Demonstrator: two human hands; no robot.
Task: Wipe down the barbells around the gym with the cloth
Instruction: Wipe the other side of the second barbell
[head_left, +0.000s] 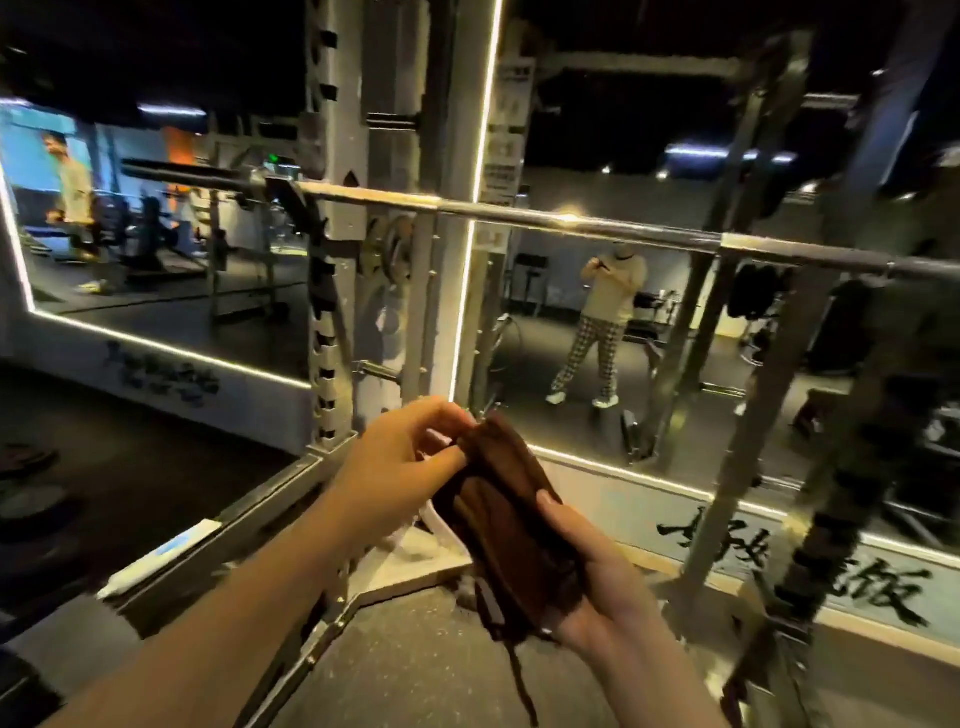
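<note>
- We are holding a dark brown cloth (511, 519). It is bunching into soft lengthwise folds, and a thin frayed strand is hanging from its lower end.
- The cloth is sitting well below the bar (571, 223) and apart from it, between our two hands.
- Our left hand (400, 467) is pinching the cloth's upper edge, with fingertips (447, 415) and thumb closing together on the fabric.
- Our right hand (597, 587) is cradling the cloth from underneath. Its fingers are curling round the lower part and its thumb is pressing on the right side.
- The bar is lying across the rack (332, 260), above both hands.
</note>
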